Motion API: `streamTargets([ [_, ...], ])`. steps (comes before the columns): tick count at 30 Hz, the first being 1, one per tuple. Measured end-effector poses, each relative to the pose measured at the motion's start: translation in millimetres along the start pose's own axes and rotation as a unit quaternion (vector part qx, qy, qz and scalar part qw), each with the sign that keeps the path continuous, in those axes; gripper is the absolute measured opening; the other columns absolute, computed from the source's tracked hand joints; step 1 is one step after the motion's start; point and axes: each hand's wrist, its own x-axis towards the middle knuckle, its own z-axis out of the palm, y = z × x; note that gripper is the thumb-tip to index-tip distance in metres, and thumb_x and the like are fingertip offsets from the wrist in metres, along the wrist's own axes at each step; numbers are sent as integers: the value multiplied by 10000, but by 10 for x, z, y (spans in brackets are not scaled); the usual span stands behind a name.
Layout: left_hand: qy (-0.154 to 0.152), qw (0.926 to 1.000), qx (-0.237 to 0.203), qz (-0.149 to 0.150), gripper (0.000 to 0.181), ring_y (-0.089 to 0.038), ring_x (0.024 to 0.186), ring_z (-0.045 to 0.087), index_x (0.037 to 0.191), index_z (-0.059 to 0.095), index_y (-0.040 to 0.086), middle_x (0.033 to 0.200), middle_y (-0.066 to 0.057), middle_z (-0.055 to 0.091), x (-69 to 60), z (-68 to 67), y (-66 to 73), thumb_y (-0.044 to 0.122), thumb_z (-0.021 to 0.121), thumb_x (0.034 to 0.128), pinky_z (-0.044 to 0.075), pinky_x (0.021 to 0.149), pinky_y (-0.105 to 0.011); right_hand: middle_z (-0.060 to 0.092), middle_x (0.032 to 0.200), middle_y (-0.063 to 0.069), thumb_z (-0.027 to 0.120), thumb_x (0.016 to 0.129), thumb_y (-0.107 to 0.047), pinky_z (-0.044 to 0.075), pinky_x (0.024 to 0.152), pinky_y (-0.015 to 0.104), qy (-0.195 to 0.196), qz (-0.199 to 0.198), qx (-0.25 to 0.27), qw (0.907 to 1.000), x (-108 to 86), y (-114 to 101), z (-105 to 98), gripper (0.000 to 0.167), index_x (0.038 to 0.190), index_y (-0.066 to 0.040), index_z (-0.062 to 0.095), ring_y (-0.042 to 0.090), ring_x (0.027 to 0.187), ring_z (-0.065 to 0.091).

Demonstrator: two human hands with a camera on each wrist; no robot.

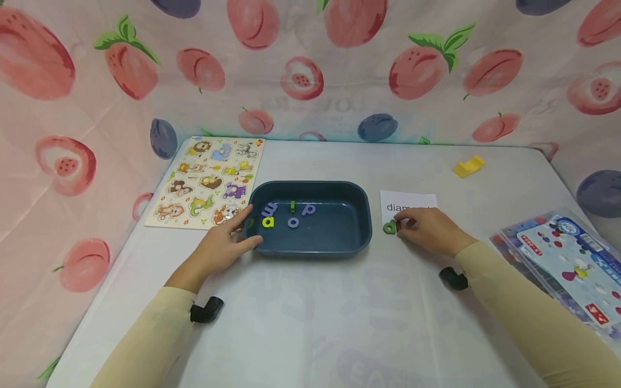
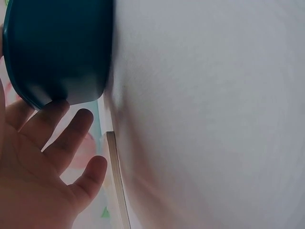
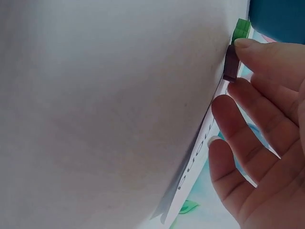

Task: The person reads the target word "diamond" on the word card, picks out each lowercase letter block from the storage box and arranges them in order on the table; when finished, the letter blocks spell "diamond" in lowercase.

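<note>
In the head view a dark blue tray (image 1: 335, 249) holds several small letters, among them a yellow one (image 1: 268, 222) and a purple ring-shaped one (image 1: 293, 222). My left hand (image 1: 218, 245) rests spread against its left end, thumb at the near corner; its fingertips touch the wall in the left wrist view. My right hand (image 1: 427, 229) pinches a small dark piece (image 3: 230, 63) between thumb and finger, right beside a green letter (image 1: 389, 227). That green letter lies at the lower left edge of a white card (image 1: 405, 199) whose printed word is partly covered by the hand.
An animal picture board (image 1: 206, 180) lies behind and left of the tray. A yellow piece (image 1: 468, 167) is at the back right. On the right, a clear plastic case (image 1: 558, 258) with a printed sheet lies partly behind the right sleeve. Fruit-patterned cloth hangs around the table.
</note>
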Motion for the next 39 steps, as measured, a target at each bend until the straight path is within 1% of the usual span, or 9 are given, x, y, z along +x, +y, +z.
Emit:
streamTargets([
  [10, 38, 10000, 13, -2, 844, -427, 1390, 390, 1609, 249, 267, 1466, -240, 483, -16, -19, 1, 487, 688, 923, 281, 1090, -665, 682, 1131, 187, 716, 929, -196, 497, 792, 454, 420, -43, -52, 9991, -75, -222, -281, 434, 1326, -38, 637, 332, 984, 605],
  [13, 32, 10000, 5, -8, 842, -427, 1395, 384, 1610, 247, 266, 1467, -240, 482, -16, -21, 6, 485, 686, 925, 279, 1091, -664, 680, 1158, 191, 730, 927, -191, 512, 801, 461, 638, -334, -34, 9974, -65, -345, -353, 431, 1318, -31, 642, 336, 1005, 616],
  [18, 28, 10000, -36, -20, 835, -425, 1397, 381, 1609, 250, 261, 1473, -241, 474, -14, -31, 12, 463, 689, 929, 276, 1096, -659, 657, 1276, 168, 719, 937, -164, 491, 960, 534, 837, -1049, -20, 9910, 31, -582, -360, 389, 1290, -13, 658, 347, 1180, 604],
  [22, 9, 10000, -61, -22, 835, -424, 1398, 378, 1609, 251, 257, 1485, -238, 462, -11, -25, 3, 462, 689, 929, 273, 1098, -657, 657, 1295, 139, 737, 920, -130, 529, 912, 480, 933, -1667, -82, 9815, 165, -754, -300, 383, 1273, 2, 671, 312, 1145, 641],
  [24, 4, 10000, -68, -25, 836, -421, 1398, 380, 1609, 253, 258, 1495, -232, 451, -5, -18, -2, 462, 692, 927, 271, 1100, -657, 658, 1292, 139, 748, 911, -133, 544, 840, 428, 926, -1861, -78, 9781, 235, -840, -272, 414, 1293, 3, 661, 257, 872, 695],
  [26, 5, 10000, -65, -16, 835, -419, 1395, 386, 1608, 256, 256, 1504, -228, 441, -1, -11, -8, 463, 692, 926, 273, 1099, -656, 658, 1292, 136, 745, 917, -153, 544, 868, 425, 853, -1973, -64, 9766, 302, -940, -251, 433, 1313, -5, 650, 250, 869, 702],
  [29, -3, 10000, -45, -14, 839, -421, 1396, 385, 1608, 254, 261, 1512, -225, 432, -2, -4, -9, 475, 690, 925, 277, 1097, -656, 648, 1311, 119, 730, 933, -181, 524, 936, 432, 715, -2018, -32, 9768, 398, -1109, -234, 443, 1337, -23, 640, 250, 929, 707],
  [31, -13, 10000, -48, -12, 843, -424, 1395, 384, 1609, 249, 269, 1510, -228, 432, -3, -1, -6, 491, 686, 923, 281, 1094, -657, 641, 1324, 111, 722, 940, -186, 488, 996, 456, 646, -2064, -58, 9763, 462, -1223, -226, 443, 1344, -26, 636, 281, 1194, 624],
  [39, -9, 9999, -101, -1, 844, -422, 1398, 380, 1609, 245, 285, 1485, -231, 465, 3, -2, -3, 497, 686, 922, 272, 1097, -660, 629, 1350, 69, 700, 960, -240, 452, 1045, 417, 237, -1951, -96, 9804, 652, -1614, -139, 472, 1396, -87, 606, 239, 1238, 595],
])
